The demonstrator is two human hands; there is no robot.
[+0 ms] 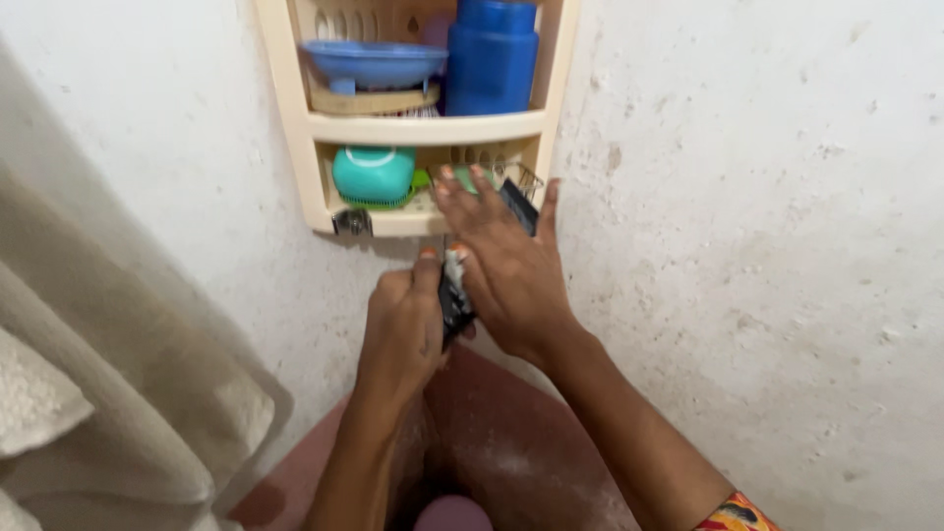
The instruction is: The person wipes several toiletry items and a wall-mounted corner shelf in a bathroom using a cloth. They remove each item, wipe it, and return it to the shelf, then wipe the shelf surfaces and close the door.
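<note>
Left hand (403,329) grips a small dark object (454,300); right hand (501,261), fingers spread wide, rests against it below the cream wall shelf (413,128) holding a teal scrubber (374,175).

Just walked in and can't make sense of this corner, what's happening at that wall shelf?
A person stands at a cream plastic wall shelf. The left hand grips a small dark object; what it is cannot be told. The right hand reaches with spread fingers to the lower shelf, beside a teal container. On the upper shelf sit a blue dish and a blue bottle.
</note>
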